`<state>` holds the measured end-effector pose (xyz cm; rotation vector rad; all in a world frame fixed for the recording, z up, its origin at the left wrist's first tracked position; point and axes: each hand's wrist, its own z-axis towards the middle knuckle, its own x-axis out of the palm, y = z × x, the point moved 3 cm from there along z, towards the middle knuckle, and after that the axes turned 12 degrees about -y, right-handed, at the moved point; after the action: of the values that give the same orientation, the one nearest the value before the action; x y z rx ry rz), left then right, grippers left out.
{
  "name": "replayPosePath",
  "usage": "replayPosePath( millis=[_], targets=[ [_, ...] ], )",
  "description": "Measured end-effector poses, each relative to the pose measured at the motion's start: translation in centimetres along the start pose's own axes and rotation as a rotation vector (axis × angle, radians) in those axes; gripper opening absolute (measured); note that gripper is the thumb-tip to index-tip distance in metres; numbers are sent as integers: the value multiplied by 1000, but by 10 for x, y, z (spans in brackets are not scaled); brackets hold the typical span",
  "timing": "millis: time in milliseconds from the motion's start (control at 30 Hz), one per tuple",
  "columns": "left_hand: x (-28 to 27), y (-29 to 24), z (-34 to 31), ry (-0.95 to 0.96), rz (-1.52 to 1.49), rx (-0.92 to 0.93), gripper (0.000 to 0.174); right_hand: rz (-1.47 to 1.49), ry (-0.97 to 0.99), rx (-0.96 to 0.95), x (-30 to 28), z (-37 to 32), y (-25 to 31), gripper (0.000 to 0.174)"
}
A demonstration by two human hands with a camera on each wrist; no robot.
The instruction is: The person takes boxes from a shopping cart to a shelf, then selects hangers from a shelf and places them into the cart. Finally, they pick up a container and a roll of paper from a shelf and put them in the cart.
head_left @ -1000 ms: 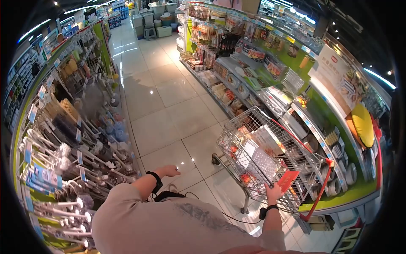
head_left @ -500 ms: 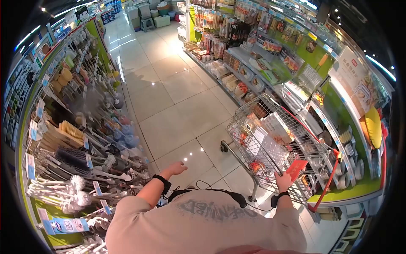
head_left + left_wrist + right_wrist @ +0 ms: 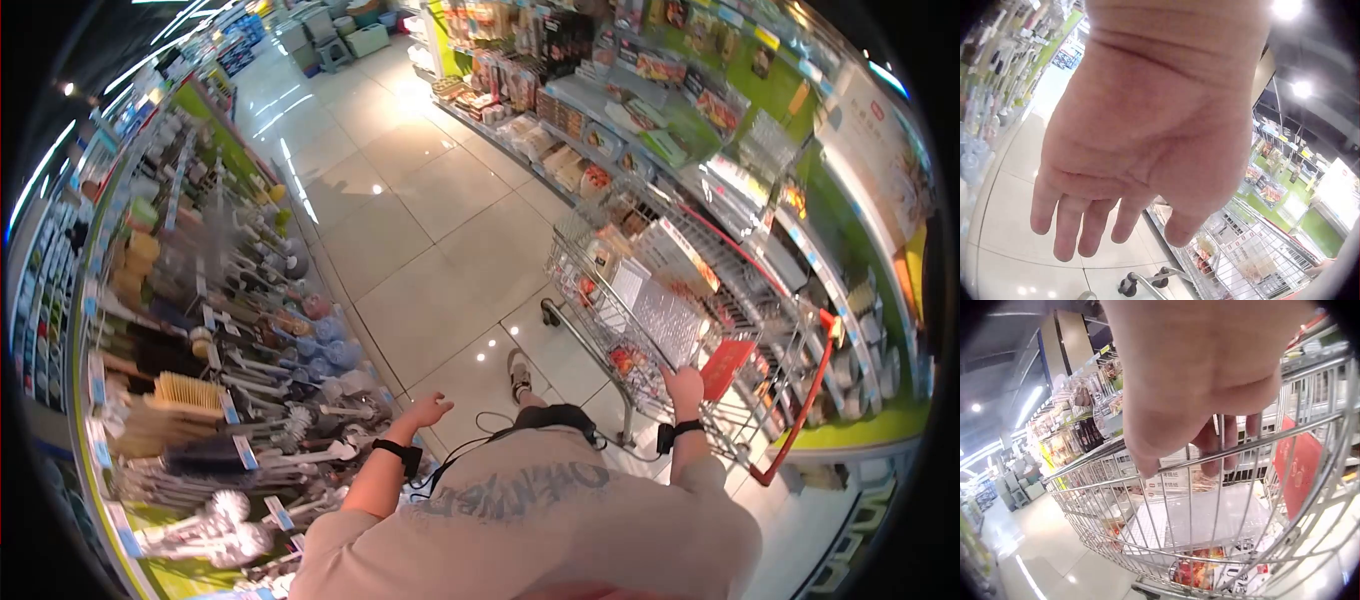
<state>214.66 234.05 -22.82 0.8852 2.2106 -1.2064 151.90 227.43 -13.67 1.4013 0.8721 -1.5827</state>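
Versus the earlier head frames: the cart (image 3: 1304, 429) sits farther toward the right edge, the left hand (image 3: 430, 410) has shifted rightward in the view, and a shoe (image 3: 519, 372) now shows ahead of the shirt. Some of that is likely the head turning. Right hand (image 3: 685, 392) on the cart's near side, fingers curled over the wire, thumb on the outer face; a grip, though the wrist hides just how tightly it closes. Left hand out in front over the floor tiles (image 3: 420, 280), between the brush display (image 3: 190, 395) and the cart, fingers loose and slightly bent, nothing in it. Cart stands beside the stocked shelves (image 3: 640, 75), its red handle (image 3: 808, 410) out of either hand's hold. In the basket: a printed carton (image 3: 675, 255) and a clear textured pack (image 3: 665, 320); red card (image 3: 728, 368) by the gripping hand. Step in hand, by my reading: guiding the cart along the aisle one-handed, by its side. The next move in that vein calls for keeping hold of the wire and an even pull or push, wheels clear of the shoe and the shelf base, with the left hand free for balance.
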Motion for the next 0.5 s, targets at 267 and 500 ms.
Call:
replayPosePath(
  millis=[267, 500],
  targets=[
    [-122, -122, 143, -52, 102, 195, 63, 121, 209, 23, -13, 49, 108, 72],
    [-131, -300, 240, -59, 344, 535, 67, 178, 291, 70, -25, 80, 142, 64]
  ],
)
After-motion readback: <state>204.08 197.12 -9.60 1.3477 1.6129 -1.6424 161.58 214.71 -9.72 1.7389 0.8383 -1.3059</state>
